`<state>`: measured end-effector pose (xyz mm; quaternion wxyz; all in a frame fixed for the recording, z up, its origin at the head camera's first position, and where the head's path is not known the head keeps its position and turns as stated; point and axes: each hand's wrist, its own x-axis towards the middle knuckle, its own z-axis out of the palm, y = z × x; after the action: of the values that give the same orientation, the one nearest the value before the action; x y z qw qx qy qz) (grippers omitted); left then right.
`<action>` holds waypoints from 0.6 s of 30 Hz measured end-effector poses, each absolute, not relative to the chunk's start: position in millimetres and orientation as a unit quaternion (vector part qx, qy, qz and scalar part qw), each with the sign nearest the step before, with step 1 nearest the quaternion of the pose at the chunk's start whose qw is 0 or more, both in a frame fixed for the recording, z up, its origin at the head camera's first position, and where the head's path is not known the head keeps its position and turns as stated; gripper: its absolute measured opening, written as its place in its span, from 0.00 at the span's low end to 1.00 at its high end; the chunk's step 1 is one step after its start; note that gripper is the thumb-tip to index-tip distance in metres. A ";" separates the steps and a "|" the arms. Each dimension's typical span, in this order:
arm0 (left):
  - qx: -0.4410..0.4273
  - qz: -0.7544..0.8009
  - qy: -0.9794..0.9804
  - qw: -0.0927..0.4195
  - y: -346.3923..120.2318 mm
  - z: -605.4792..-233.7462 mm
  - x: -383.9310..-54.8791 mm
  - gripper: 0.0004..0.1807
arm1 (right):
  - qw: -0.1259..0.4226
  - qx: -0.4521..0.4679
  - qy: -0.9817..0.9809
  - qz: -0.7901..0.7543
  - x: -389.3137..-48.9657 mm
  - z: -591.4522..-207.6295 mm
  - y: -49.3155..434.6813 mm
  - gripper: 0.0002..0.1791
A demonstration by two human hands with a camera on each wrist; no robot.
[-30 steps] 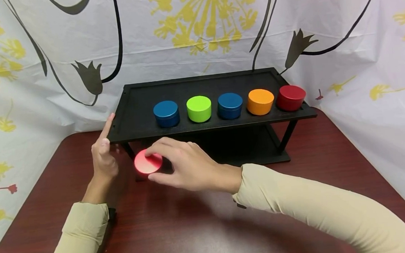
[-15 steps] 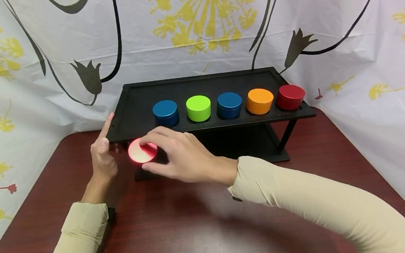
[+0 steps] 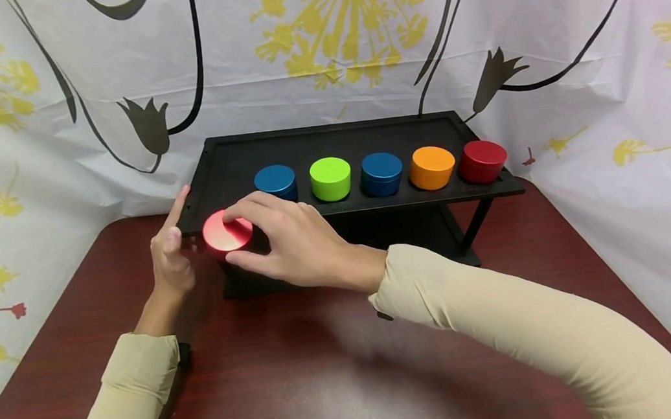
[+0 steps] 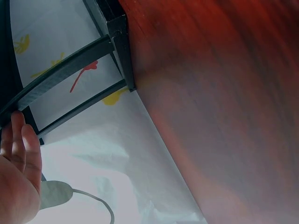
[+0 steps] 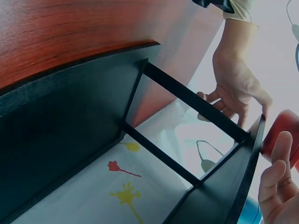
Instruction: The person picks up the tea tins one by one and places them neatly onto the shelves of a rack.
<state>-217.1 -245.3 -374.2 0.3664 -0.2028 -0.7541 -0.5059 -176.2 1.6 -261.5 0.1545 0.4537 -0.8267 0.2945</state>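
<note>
My right hand [image 3: 299, 238] grips a round red tin [image 3: 218, 236] by its sides, its lid brightly lit. The tin is at the front left edge of a two-tier black shelf [image 3: 307, 143]; whether it touches the shelf is unclear in the head view. In the right wrist view, the fingers [image 5: 281, 154] lie against the red tin [image 5: 284, 126], just beyond the upper board's edge. My left hand [image 3: 171, 263] holds the shelf's front left corner, one finger along the side edge. Some left fingers [image 4: 17, 135] reach beneath the board in the left wrist view.
Along the upper board's front stand a blue tin [image 3: 275, 180], a lime green tin [image 3: 330, 180], another blue tin [image 3: 382, 175], an orange tin [image 3: 432, 169] and another red tin [image 3: 482, 162]. Reddish wooden table [image 3: 301, 381] lies underneath. Patterned white cloth [image 3: 316, 100] hangs behind.
My right hand has raised the red tin up and slightly left, from below the upper board's front edge to its level. My left hand has stayed at the corner.
</note>
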 end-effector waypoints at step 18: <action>-0.189 -0.497 -0.760 0.374 -244.8 -373.5 -216.9 0.39 | 0.190 0.413 -0.842 0.291 -186.0 -249.5 -9.1 0.24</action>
<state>-216.9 -244.8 -373.5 0.3745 -0.1889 -0.7599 -0.4966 -186.0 -9.1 -249.5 0.1896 0.4128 -0.8421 0.2907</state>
